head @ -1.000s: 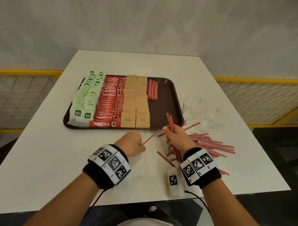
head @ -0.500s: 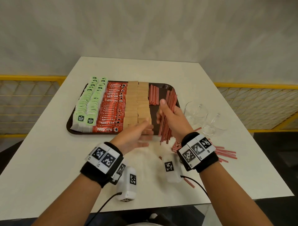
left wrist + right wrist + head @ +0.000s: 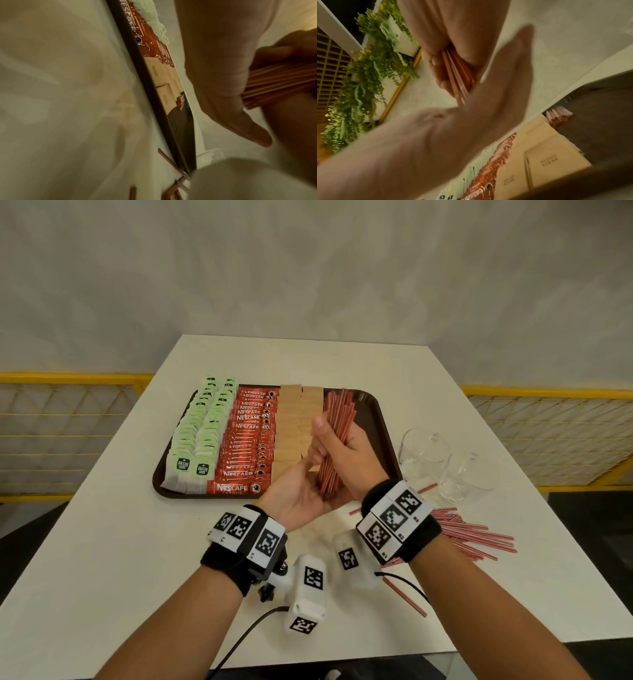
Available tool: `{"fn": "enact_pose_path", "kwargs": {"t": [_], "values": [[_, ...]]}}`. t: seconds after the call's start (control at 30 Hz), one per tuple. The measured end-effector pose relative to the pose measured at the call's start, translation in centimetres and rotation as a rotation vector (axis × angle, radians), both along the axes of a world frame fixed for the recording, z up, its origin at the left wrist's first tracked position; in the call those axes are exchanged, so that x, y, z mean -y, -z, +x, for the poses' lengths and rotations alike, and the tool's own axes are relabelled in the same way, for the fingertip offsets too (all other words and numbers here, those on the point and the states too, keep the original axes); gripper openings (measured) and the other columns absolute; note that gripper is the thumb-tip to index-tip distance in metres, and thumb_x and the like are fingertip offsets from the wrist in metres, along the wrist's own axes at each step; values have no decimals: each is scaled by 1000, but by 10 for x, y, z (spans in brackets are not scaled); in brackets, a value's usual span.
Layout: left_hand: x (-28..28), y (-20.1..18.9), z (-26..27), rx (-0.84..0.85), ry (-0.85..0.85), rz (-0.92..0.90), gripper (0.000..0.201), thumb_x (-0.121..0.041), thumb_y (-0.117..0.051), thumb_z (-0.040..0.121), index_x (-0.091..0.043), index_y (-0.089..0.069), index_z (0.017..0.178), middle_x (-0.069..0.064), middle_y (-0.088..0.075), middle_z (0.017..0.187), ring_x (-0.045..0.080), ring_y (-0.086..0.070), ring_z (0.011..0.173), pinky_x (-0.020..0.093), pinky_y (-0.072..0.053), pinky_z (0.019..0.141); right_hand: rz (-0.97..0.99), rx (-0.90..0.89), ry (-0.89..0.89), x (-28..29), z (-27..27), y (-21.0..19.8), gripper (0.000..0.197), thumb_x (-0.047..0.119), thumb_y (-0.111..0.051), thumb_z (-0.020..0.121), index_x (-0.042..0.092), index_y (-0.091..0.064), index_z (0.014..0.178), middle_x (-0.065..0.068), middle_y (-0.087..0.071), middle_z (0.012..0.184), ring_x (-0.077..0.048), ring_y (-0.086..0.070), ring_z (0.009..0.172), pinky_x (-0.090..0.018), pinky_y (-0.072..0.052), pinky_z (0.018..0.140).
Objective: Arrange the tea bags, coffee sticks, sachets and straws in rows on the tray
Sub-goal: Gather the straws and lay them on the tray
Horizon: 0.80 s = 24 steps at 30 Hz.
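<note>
Red-and-white striped straws, a bundle held upright, sit in the right hand, its fingers curled round them above the near right part of the brown tray. The left hand lies flat, palm up, fingers straight, under the bundle's lower ends. On the tray, from left: green tea bags, red Nescafé coffee sticks, brown sugar sachets. Only the head view shows loose straws and two glass mugs on the white table. Only the wrist views show a laid row of straws on the tray beside the sachets. The right wrist view alone shows hanging green plants.
</note>
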<state>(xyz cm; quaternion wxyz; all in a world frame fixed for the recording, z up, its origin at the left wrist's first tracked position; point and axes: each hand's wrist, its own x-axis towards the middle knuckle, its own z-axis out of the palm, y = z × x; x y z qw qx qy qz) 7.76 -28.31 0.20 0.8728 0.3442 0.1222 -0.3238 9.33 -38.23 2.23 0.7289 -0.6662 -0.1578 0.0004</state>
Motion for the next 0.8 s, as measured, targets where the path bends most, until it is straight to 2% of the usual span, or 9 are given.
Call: {"fn": "enact_pose_path", "kwargs": {"t": [0.07, 0.1, 0.2, 0.27, 0.33, 0.4, 0.53, 0.67, 0.8], "values": [[1, 1, 0, 18, -16, -28, 35, -31, -31, 100, -8, -56, 110, 16, -71, 95, 26, -70, 84, 39, -58, 74, -9, -1, 16, 1, 0, 6, 7, 12, -51, 95, 16, -52, 89, 2, -46, 58, -11, -51, 54, -26, -47, 61], [1, 4, 1, 11, -21, -33, 35, -29, -31, 101, -7, -57, 109, 17, -71, 96, 26, -69, 86, 40, -57, 75, -7, 19, 25, 2, 1, 8, 10, 9, -52, 94, 18, -51, 97, 3, -50, 60, -10, -54, 57, -27, -49, 64], [1, 9, 2, -16, -40, -33, 33, -22, -30, 101, -4, -57, 105, 18, -68, 94, 27, -66, 88, 39, -57, 73, -8, 124, 62, 3, 5, 9, 46, 3, -55, 91, 31, -39, 123, -9, -58, 80, -14, -62, 68, -29, -51, 65], [2, 8, 2, -18, -46, -53, 33, -19, -28, 101, -1, -57, 104, 19, -69, 89, 28, -69, 81, 39, -57, 70, -9, 183, 83, 4, 8, 7, 63, 1, -56, 90, 35, -26, 133, -19, -57, 90, -17, -64, 72, -28, -52, 63], [2, 6, 2, -10, -43, -71, 33, -17, -28, 101, 0, -56, 105, 20, -70, 88, 28, -71, 76, 39, -58, 67, -5, 223, 99, 3, 11, 6, 59, -1, -54, 91, 34, -28, 131, -12, -57, 83, -18, -64, 72, -27, -53, 61], [1, 5, 5, -8, -36, -70, 33, -17, -29, 100, 1, -57, 105, 20, -70, 89, 28, -71, 76, 39, -58, 69, -10, 249, 114, 3, 16, 6, 45, 1, -51, 93, 33, -38, 121, -5, -56, 80, -18, -63, 69, -27, -51, 58], [-2, 8, 12, -27, -41, -36, 32, -15, -30, 100, 3, -57, 101, 19, -68, 84, 26, -70, 72, 37, -57, 69, -38, 212, 109, 2, 25, 10, 22, 4, -47, 96, 24, -44, 103, -2, -56, 67, -17, -61, 62, -26, -49, 55], [1, 9, 19, -32, -97, -31, 31, -18, -29, 101, -3, -57, 104, 16, -68, 90, 25, -67, 81, 41, -57, 70, -56, 91, 67, 1, 27, 17, 44, 5, -45, 96, 34, -29, 124, -3, -55, 71, -11, -59, 61, -28, -52, 62], [2, 7, 27, -6, -139, 16, 30, -20, -29, 102, -8, -56, 107, 13, -65, 99, 23, -63, 90, 45, -53, 76, -192, 24, 27, 1, 32, 26, 42, 10, -47, 96, 21, -30, 133, 5, -57, 72, -6, -60, 66, -27, -53, 75]]}}
